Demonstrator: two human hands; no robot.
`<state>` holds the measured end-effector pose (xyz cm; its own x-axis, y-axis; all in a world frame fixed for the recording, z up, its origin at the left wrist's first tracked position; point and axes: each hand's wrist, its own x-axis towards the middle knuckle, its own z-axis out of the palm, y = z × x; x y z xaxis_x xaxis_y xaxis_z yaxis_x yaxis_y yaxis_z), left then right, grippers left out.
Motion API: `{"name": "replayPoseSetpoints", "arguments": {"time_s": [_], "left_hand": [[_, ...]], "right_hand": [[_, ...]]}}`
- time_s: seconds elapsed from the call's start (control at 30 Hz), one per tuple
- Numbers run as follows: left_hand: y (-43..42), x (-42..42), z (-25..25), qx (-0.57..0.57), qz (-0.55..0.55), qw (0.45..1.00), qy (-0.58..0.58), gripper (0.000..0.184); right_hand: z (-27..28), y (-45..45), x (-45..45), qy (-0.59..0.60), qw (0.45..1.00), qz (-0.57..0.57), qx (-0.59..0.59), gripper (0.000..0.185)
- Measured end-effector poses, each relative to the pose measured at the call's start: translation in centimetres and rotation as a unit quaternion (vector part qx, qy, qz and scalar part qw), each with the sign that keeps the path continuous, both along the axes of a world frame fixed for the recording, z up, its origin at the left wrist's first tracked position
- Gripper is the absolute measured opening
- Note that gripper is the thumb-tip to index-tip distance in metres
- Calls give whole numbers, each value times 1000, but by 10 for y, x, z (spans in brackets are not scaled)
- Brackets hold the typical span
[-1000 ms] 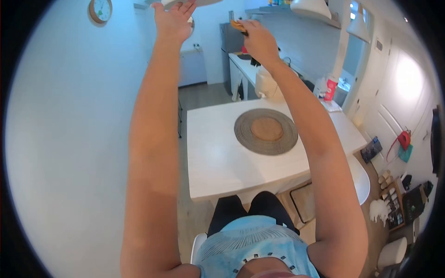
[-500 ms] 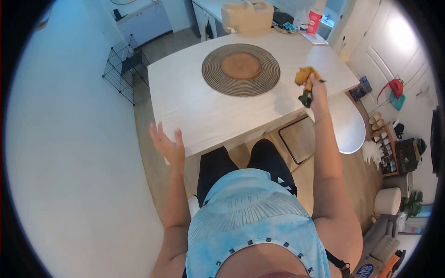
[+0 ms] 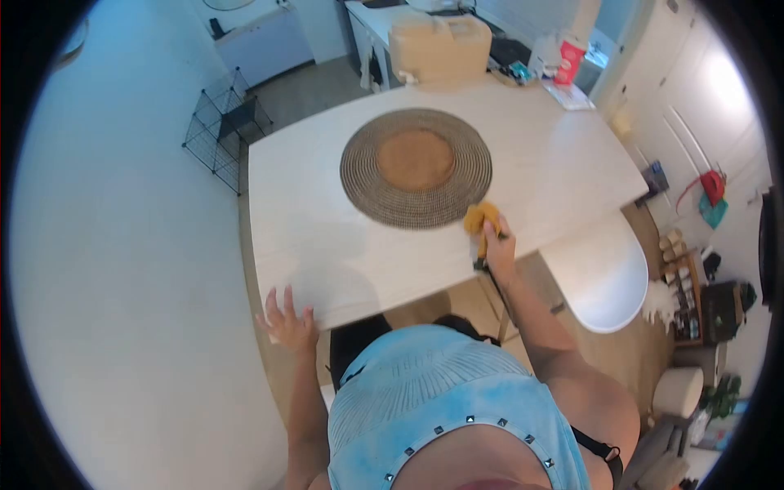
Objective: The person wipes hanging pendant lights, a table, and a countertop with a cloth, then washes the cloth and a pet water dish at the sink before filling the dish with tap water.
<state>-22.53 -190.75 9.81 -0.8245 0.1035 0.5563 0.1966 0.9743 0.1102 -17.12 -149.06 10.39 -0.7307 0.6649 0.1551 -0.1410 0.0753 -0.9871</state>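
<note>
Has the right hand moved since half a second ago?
Yes: against the round mat, the right hand has shifted left and back, closer to its near right edge.

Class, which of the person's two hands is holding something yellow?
The right hand, gripping a yellow item near the woven mat. The left hand, at the near left corner of the table, is empty, fingers spread.

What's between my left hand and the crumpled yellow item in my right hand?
The head view shows only bare white tabletop between your left hand and the yellow item.
</note>
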Motion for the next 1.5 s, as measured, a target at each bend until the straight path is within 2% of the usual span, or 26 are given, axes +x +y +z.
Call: {"name": "replayPoseSetpoints", "arguments": {"time_s": [0.1,0.2,0.27,0.4,0.47,0.5,0.57,0.67,0.77,0.8,0.93,1.0,1.07,1.13,1.23,1.33,1.4,1.43,1.5], "left_hand": [[-2,-1,-4,-12,-4,1000,-22,54],[3,-8,-5,-33,19,998,-47,54],[3,-1,-3,-36,21,998,-55,54],[3,-5,-5,-58,33,996,-59,56],[4,-2,-4,-69,64,992,-85,56],[6,-1,-4,-69,65,992,-86,56],[8,3,-3,-55,83,992,-72,55],[7,4,-4,-81,104,988,-75,56],[5,6,-1,-61,98,990,-80,54],[5,6,-1,-54,107,989,-90,54],[4,-1,-7,-71,113,989,-70,52],[1,-6,-14,-99,117,986,-65,52],[5,0,-14,-97,105,989,-33,52],[7,1,-16,-126,119,985,-26,52],[9,-1,-18,-135,156,977,-56,51],[25,5,6,-171,155,970,-69,56],[47,11,26,-112,180,964,-163,56],[42,12,21,-110,186,962,-167,56],[33,6,10,-68,177,978,-82,65]], "right_hand": [[-2,5,2,-14,994,93,-56,30],[6,22,7,-25,987,154,-30,32],[13,24,13,-20,956,218,-195,34],[19,41,7,-28,933,270,-237,35],[29,57,4,-87,881,340,-318,35],[29,64,2,-88,881,340,-318,35],[27,73,3,-113,836,352,-406,35],[19,84,5,-138,803,389,-430,36],[26,83,9,-154,818,383,-401,36],[25,83,10,-173,807,397,-401,36],[18,83,3,-184,820,384,-382,36],[17,82,1,-186,805,381,-416,37],[7,88,-1,-181,813,426,-354,37],[9,81,1,-153,829,391,-369,37],[7,84,-1,-181,825,409,-347,37],[12,81,0,-155,830,425,-326,35],[12,79,0,-157,828,424,-332,35],[13,77,0,-149,829,424,-334,35],[10,83,-3,-149,820,433,-343,35]]}}
